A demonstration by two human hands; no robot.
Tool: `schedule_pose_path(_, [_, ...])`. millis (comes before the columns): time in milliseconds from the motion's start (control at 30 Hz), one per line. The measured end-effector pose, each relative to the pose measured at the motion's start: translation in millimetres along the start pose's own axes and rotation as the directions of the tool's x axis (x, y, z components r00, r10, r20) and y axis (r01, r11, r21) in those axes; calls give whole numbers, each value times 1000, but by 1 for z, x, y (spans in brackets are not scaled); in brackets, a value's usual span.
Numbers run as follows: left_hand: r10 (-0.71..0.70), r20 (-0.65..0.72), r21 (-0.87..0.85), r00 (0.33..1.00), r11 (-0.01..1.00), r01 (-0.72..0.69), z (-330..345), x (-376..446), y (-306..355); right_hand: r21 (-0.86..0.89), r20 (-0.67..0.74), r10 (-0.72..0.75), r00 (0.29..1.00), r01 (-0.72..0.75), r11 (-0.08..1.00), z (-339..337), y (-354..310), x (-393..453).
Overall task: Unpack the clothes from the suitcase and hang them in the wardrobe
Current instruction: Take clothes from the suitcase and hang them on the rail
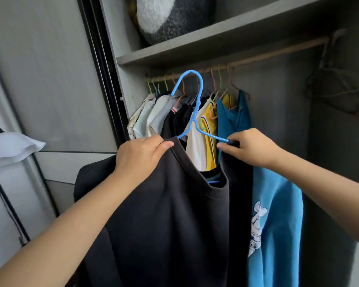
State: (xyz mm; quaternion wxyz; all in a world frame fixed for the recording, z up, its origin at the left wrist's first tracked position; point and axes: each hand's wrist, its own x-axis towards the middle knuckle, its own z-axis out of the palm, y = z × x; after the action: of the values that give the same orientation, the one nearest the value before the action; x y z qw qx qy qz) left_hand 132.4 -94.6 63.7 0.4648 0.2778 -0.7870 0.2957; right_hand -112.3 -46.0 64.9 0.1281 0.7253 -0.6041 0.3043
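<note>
A black T-shirt (pixel 164 220) hangs in front of me on a blue hanger (pixel 192 100), whose hook rises free below the wooden wardrobe rail (pixel 278 51). My left hand (pixel 141 156) grips the shirt's left shoulder at the collar. My right hand (pixel 251 147) pinches the shirt's right shoulder over the hanger's right arm. The hanger's lower bar shows through the neck opening. Several clothes hang on the rail behind, the nearest a blue shirt (pixel 276 214) with a white print. The suitcase is out of view.
A grey shelf (pixel 195 52) above the rail carries a dark grey and white plush object (pixel 170 15). Empty hangers (pixel 336 90) dangle at the rail's right end. The sliding door frame (pixel 100 65) stands left, with a white cloth (pixel 10 148) beside it.
</note>
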Motion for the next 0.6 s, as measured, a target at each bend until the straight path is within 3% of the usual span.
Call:
schedule_pose_path(133, [188, -80, 251, 979, 954, -163, 0, -2, -11, -66, -99, -12, 995, 6, 998, -5, 2, -4])
schedule_pose_path(233, [217, -110, 363, 970, 917, -164, -3, -14, -32, -110, -158, 74, 985, -92, 990, -8, 25, -8])
schedule_pose_path(400, [281, -136, 327, 950, 918, -225, 8, -45, -58, -59, -157, 124, 980, -135, 989, -5, 45, -17])
schedule_pose_path(600, [130, -197, 211, 972, 974, -88, 19, -61, -54, -149, -84, 160, 984, -171, 974, -7, 46, -29])
